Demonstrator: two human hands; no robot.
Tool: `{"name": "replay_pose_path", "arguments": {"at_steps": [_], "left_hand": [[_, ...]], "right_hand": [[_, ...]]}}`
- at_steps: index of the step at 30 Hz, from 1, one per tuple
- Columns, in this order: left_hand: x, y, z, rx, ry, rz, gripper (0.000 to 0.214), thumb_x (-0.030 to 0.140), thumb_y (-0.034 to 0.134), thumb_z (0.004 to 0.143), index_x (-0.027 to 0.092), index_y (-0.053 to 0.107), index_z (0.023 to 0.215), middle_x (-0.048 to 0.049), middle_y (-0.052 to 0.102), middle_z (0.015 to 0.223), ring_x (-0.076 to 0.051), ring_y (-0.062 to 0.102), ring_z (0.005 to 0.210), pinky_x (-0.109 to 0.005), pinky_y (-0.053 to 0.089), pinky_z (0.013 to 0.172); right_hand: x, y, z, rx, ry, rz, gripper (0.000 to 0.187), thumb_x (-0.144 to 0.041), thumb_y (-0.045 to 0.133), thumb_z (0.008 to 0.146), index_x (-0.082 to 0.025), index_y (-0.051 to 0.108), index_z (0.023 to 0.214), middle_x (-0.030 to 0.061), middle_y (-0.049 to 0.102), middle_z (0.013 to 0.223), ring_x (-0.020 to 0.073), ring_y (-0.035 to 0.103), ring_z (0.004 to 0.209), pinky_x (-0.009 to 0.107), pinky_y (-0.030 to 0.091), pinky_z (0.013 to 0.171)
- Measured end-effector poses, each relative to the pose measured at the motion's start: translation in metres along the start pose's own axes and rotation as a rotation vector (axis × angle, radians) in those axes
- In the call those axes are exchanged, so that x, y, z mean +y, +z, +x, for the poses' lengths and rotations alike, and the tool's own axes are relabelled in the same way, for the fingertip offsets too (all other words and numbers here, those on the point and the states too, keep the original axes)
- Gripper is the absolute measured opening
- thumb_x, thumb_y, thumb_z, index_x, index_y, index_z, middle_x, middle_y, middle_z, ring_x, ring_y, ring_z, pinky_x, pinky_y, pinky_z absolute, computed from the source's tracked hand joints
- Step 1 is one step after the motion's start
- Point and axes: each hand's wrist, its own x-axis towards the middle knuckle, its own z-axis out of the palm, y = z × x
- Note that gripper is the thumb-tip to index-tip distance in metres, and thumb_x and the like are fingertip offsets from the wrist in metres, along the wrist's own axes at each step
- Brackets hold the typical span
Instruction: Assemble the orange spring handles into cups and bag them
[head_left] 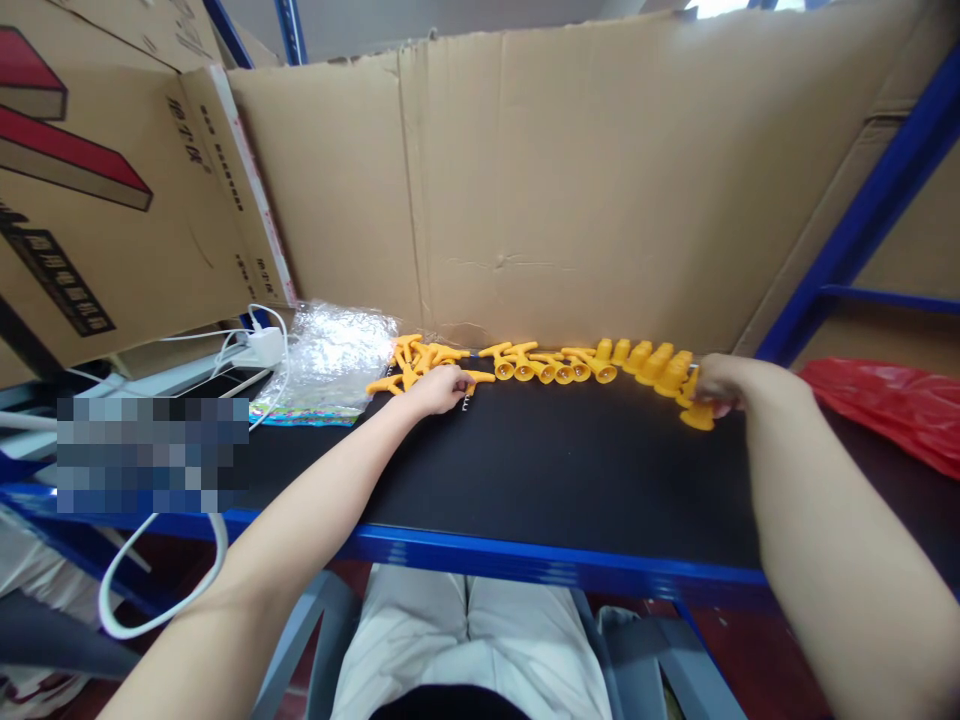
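Presently, on the black bench top (570, 470), far edge, against the cardboard wall (585, 180): yellow plastic pieces (555, 365), seemingly lined up at right, jumbled at left; left hand (442, 388) fingers curled onto a jumbled one, right hand (720, 385) fingers closed round the end piece (697, 416).

Both arms stretched forward (palms down): left hand (439, 388), right hand (720, 381).

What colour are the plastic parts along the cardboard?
The plastic parts are orange-yellow, shown best in head view.
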Motion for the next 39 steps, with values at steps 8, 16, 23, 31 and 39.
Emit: {"name": "replay_pose_path", "arguments": {"at_steps": [8, 16, 23, 31, 39], "left_hand": [[0.016, 0.005, -0.004, 0.113, 0.114, 0.060, 0.026, 0.030, 0.051, 0.078, 0.016, 0.060, 0.098, -0.0092, 0.053, 0.105, -0.020, 0.052, 0.098, -0.033, 0.042, 0.087], [0.018, 0.010, -0.004, 0.034, -0.035, 0.094, 0.052, 0.049, 0.041, 0.082, 0.019, 0.042, 0.125, -0.0119, 0.045, 0.129, -0.027, 0.042, 0.118, -0.042, 0.034, 0.096], [0.020, 0.010, -0.002, 0.043, -0.030, 0.206, 0.036, 0.029, 0.034, 0.088, 0.023, 0.052, 0.118, -0.0088, 0.057, 0.100, -0.022, 0.053, 0.097, -0.035, 0.041, 0.084], [0.027, 0.010, 0.000, 0.084, 0.046, 0.317, 0.039, 0.019, 0.033, 0.086, 0.020, 0.053, 0.120, -0.0083, 0.060, 0.086, -0.020, 0.058, 0.084, -0.032, 0.043, 0.078], [0.023, 0.010, 0.000, 0.125, 0.046, 0.270, 0.039, 0.018, 0.039, 0.080, 0.016, 0.056, 0.115, -0.0115, 0.064, 0.090, -0.022, 0.059, 0.085, -0.035, 0.045, 0.078]], "right_hand": [[-0.055, 0.004, -0.025, -0.374, -0.282, 0.007, 0.013, -0.024, 0.058, 0.078, -0.012, 0.060, 0.074, 0.0073, 0.062, 0.059, 0.0159, 0.060, 0.057, 0.029, 0.044, 0.058], [-0.103, 0.044, -0.050, -0.391, -0.707, 0.289, 0.020, -0.031, 0.065, 0.070, -0.018, 0.059, 0.084, 0.0037, 0.067, 0.079, 0.0167, 0.063, 0.071, 0.031, 0.049, 0.067], [-0.117, 0.054, -0.060, -0.203, -0.723, 0.218, 0.035, -0.041, 0.062, 0.071, -0.017, 0.059, 0.097, 0.0076, 0.063, 0.097, 0.0207, 0.060, 0.084, 0.031, 0.047, 0.073], [-0.115, 0.064, -0.049, 0.043, -0.843, -0.010, 0.029, -0.016, 0.051, 0.074, -0.020, 0.058, 0.102, 0.0073, 0.060, 0.110, 0.0239, 0.056, 0.098, 0.034, 0.043, 0.083], [-0.101, 0.051, -0.040, -0.105, -0.799, -0.053, 0.029, -0.021, 0.060, 0.067, -0.024, 0.064, 0.096, 0.0043, 0.065, 0.098, 0.0239, 0.061, 0.085, 0.035, 0.046, 0.076]]}}
